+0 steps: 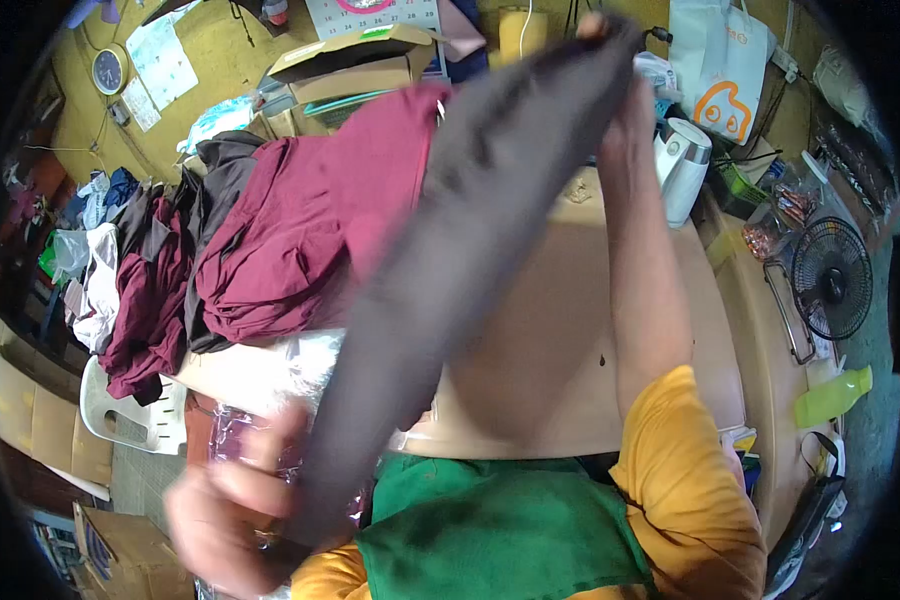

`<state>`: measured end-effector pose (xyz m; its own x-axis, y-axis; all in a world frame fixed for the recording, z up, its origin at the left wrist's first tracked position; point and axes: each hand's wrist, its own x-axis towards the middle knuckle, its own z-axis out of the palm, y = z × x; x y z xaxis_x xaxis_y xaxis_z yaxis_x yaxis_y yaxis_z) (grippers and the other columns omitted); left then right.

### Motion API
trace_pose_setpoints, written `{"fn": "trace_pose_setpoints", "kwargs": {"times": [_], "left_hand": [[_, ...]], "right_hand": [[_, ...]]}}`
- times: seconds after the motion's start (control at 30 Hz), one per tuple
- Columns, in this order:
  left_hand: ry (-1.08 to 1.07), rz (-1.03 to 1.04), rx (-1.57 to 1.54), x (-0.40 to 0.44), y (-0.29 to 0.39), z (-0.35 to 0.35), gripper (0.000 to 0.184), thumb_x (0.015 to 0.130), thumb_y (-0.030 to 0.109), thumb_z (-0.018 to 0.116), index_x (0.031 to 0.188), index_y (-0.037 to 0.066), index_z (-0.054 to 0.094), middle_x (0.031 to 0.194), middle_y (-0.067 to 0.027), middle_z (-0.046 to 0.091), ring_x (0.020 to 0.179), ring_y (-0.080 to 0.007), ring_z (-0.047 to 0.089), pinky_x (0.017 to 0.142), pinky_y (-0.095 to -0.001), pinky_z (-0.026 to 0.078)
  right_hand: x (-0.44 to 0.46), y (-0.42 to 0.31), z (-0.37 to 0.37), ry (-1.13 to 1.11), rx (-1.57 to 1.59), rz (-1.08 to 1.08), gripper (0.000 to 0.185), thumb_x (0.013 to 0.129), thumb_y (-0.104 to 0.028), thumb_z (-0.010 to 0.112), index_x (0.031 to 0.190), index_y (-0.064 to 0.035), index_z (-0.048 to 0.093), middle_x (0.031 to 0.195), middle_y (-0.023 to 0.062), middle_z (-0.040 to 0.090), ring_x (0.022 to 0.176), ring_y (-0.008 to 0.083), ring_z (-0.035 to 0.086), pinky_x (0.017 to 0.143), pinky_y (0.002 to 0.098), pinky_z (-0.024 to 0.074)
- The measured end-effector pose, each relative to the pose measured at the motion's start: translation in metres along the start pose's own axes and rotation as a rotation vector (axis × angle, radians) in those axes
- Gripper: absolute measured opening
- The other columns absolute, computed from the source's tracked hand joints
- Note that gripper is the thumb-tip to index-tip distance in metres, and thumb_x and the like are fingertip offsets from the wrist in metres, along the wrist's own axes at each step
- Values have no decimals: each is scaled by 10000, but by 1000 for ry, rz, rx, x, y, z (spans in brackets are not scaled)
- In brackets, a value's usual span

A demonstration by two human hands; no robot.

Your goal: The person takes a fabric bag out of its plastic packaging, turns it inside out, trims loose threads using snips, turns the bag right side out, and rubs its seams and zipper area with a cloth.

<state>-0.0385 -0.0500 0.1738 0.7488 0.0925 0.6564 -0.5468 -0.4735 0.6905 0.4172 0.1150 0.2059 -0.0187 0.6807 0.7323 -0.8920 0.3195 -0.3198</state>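
A long strip of dark grey cloth (450,240), perhaps a folded garment, is stretched diagonally in front of me and slightly blurred. My right hand (630,115) is raised at the top, closed on the upper end; the cloth hides most of its fingers. Low on the left, my left hand (235,510) is smeared by motion, its fingers closed around the lower end. Behind the strip lies a pile of maroon cloth (280,230) on the table. Clear plastic wrapping (310,365) sits by the table's near left edge, partly covered by the strip.
The beige table (530,390) carries a white electric kettle (682,170) at the back right. An open cardboard box (350,70) stands at the back. On the right are a black fan (832,278) and a green bottle (835,397). A white plastic chair (135,420) stands left.
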Motion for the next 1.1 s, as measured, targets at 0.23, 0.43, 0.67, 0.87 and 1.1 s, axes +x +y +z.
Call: {"fn": "trace_pose_setpoints", "kwargs": {"times": [0.23, 0.43, 0.67, 0.87, 1.1], "left_hand": [[-347, -605, 112, 23, -157, 113, 156, 853, 109, 588, 720, 58, 523, 1472, -139, 473, 1454, -427, 247, 1108, -719, 55], [-201, -431, 25, -14, -211, 133, 193, 764, 17, 620, 630, 39, 482, 1176, -222, 645, 1333, -309, 468, 1213, -543, 148], [-212, -503, -46, -19, -212, 133, 123, 793, 8, 608, 709, 44, 526, 1382, -152, 551, 1424, -321, 349, 1179, -630, 133], [-326, -629, 31, -28, -210, 136, 109, 844, 72, 605, 771, 76, 526, 1544, -102, 382, 1504, -381, 18, 982, -851, 119], [-130, -490, -37, -25, -215, 140, 133, 918, 44, 602, 800, 29, 543, 1080, -98, 667, 1315, -328, 500, 1130, -537, 306]], "right_hand": [[-177, 26, -197, 514, -1732, 843, 384, 929, -301, 641, 1226, -58, 619, 1204, 144, 616, 1006, 258, 629, 867, 406, 491], [-197, 33, -140, 552, -2358, 342, 401, 862, -363, 696, 1138, -75, 652, 1152, 193, 583, 1072, 382, 564, 914, 457, 444], [-219, 32, -89, 308, -2223, 776, 303, 853, -259, 709, 1020, -9, 666, 1074, 234, 656, 1031, 402, 623, 871, 484, 479], [-233, 27, -103, 508, -2088, 746, 338, 889, -199, 649, 1171, -14, 634, 1103, 253, 654, 1066, 433, 603, 902, 470, 475], [-242, 16, -78, 429, -1786, 736, 351, 905, -55, 491, 1231, 31, 587, 1132, 238, 659, 1077, 345, 629, 938, 394, 474]]}}
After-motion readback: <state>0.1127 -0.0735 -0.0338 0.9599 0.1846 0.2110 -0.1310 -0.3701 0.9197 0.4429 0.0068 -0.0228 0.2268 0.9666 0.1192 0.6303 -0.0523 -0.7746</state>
